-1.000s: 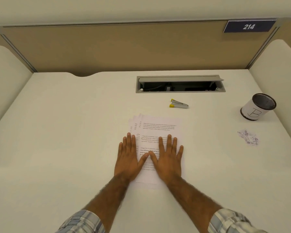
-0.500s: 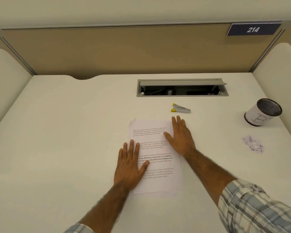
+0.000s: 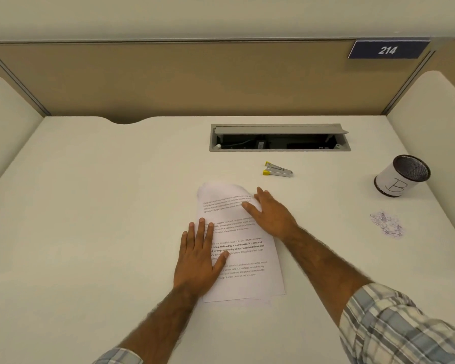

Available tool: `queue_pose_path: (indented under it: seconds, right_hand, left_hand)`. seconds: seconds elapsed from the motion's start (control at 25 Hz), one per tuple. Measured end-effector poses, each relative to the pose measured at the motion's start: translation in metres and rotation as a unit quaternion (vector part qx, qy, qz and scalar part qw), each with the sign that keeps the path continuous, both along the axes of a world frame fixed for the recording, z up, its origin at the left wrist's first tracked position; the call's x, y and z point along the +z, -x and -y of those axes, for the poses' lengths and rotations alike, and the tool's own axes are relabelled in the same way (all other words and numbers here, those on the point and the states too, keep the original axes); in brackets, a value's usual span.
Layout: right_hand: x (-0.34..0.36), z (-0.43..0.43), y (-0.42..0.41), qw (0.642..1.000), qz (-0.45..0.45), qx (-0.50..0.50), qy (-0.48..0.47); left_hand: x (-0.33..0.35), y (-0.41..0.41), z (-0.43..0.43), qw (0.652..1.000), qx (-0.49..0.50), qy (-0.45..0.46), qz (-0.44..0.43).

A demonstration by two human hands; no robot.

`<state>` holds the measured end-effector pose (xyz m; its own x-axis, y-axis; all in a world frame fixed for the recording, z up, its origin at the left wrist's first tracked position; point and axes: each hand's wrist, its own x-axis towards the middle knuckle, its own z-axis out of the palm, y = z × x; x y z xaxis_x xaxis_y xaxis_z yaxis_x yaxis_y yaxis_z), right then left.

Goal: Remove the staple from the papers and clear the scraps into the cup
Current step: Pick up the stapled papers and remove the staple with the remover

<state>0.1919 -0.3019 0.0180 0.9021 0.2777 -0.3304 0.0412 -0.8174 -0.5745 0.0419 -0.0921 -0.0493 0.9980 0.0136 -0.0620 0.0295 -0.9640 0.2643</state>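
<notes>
Papers at frame centre. Left hand flat, fingers straight, pinning the left edge. Right hand flat, fingers straight, on the upper right corner. I'd pin with the left and send the right for the staple remover just above. Staple not visible; top edge blurred. Cup and scraps at right.

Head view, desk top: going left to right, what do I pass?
left hand → right hand → paper scraps. Left out as overlapping: papers, which both hands touch; staple remover, beyond the right hand; mesh cup, beyond the scraps.
</notes>
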Motion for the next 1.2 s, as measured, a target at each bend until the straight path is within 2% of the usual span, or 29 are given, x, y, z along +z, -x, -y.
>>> queue_pose_path:
  seconds: [0.08,0.16,0.24,0.32,0.4,0.48,0.56,0.6,0.68,0.72,0.76,0.88,1.04,1.2]
  right_hand:
    - [0.007,0.0,0.01,0.989,-0.072,-0.039,-0.12]
    - [0.013,0.005,0.021,0.946,-0.135,-0.103,-0.276]
    - [0.009,0.011,0.03,0.899,-0.176,-0.179,-0.358]
    - [0.005,0.014,0.038,0.884,-0.202,-0.224,-0.357]
    - [-0.001,0.017,0.045,0.887,-0.217,-0.236,-0.331]
    - [0.003,0.023,0.048,0.877,-0.223,-0.249,-0.345]
    - [0.018,0.035,0.048,0.859,-0.214,-0.255,-0.389]
    - [0.026,0.042,0.048,0.852,-0.208,-0.25,-0.411]
    - [0.044,0.052,0.049,0.836,-0.198,-0.232,-0.455]
    - [0.053,0.054,0.05,0.832,-0.192,-0.222,-0.471]
    - [0.06,0.055,0.05,0.833,-0.18,-0.211,-0.478]
    - [0.083,0.053,0.05,0.837,-0.141,-0.187,-0.495]
    - [0.113,0.046,0.048,0.849,-0.059,-0.163,-0.499]
    - [0.127,0.043,0.051,0.857,-0.001,-0.155,-0.492]
  left_hand:
    - [-0.001,-0.001,0.0,1.0,0.001,0.001,0.005]
    - [-0.001,0.0,0.0,1.0,0.001,0.004,0.011]
    - [-0.004,0.0,0.0,1.0,0.002,0.007,0.015]
    - [-0.005,-0.001,-0.001,1.0,0.003,0.01,0.013]
    - [-0.002,0.0,-0.002,0.999,0.015,0.04,0.019]
    - [0.011,-0.001,-0.005,0.993,0.046,0.108,0.02]
    - [0.026,-0.008,-0.011,0.966,0.115,0.228,0.029]
    - [0.039,-0.014,-0.013,0.934,0.163,0.318,0.015]
    - [0.068,-0.028,-0.014,0.825,0.212,0.524,-0.021]
    - [0.082,-0.035,-0.014,0.784,0.213,0.582,-0.041]
    - [0.096,-0.04,-0.011,0.767,0.199,0.607,-0.054]
    - [0.134,-0.047,0.002,0.755,0.155,0.635,-0.051]
    - [0.168,-0.049,0.016,0.752,0.122,0.648,0.02]
    - [0.18,-0.045,0.014,0.765,0.099,0.633,0.061]
